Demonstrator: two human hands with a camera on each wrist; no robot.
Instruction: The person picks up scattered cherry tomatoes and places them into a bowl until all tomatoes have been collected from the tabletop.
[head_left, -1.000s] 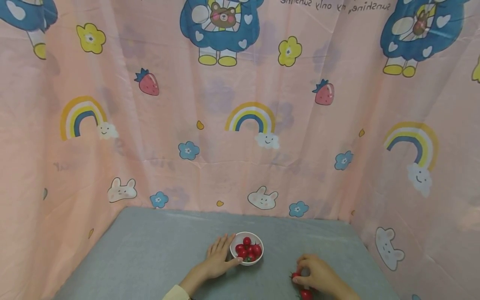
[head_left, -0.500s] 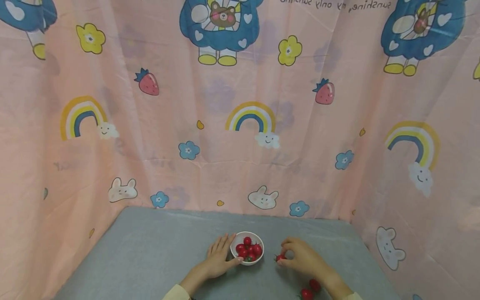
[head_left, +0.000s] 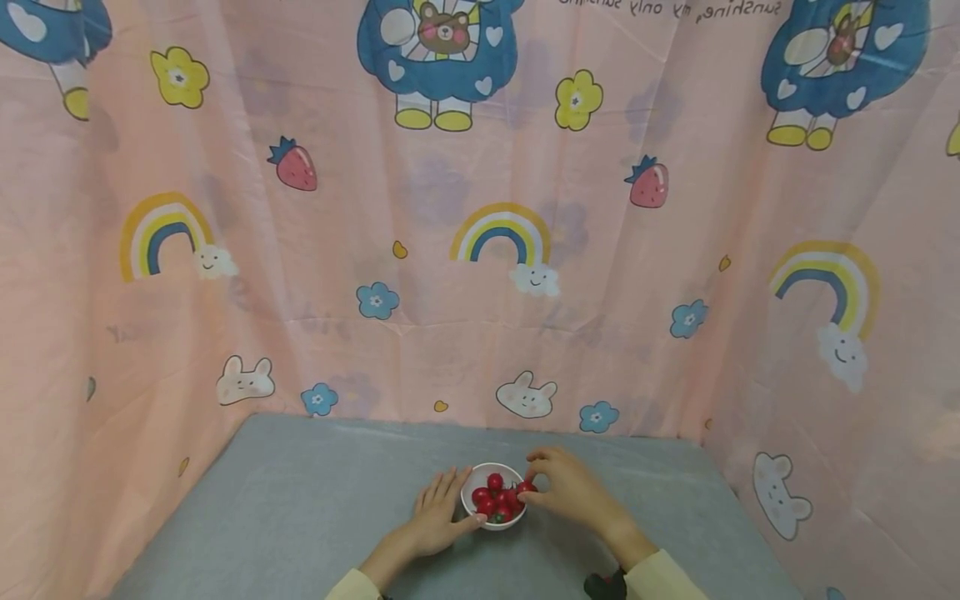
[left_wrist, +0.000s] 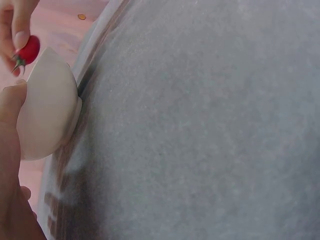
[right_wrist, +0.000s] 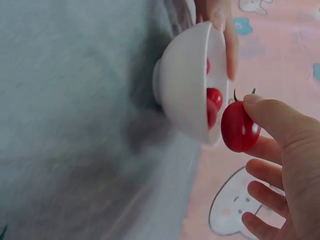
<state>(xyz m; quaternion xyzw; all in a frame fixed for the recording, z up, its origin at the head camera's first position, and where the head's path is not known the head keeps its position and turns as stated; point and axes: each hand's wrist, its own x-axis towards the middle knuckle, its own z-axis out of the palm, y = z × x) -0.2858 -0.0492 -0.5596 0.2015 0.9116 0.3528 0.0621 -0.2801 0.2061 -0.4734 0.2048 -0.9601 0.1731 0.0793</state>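
Observation:
A white bowl [head_left: 465,512] stands on the grey-covered table, with several red cherry tomatoes [head_left: 487,506] inside. My left hand [head_left: 432,518] rests against the bowl's left side, fingers straight and spread, thumb at the near rim; the left wrist view shows the thumb [left_wrist: 14,97] beside the bowl's wall. Over the right rim, my right hand [head_left: 562,487] pinches a cherry tomato [right_wrist: 240,127] between thumb and index finger. Its green stem points toward the bowl, and the other fingers are loosely bent below it.
Grey cloth [head_left: 337,467] covers the table. A pink printed curtain [head_left: 420,350] hangs along the back and both sides. Near the bottom edge, a dark object [head_left: 600,587] shows beside the right sleeve [head_left: 660,577], with a bit of red by it.
My right hand has picked a cherry tomato off the table at the lower right and carried it up and left to the bowl's rim. My left hand has stayed at the bowl.

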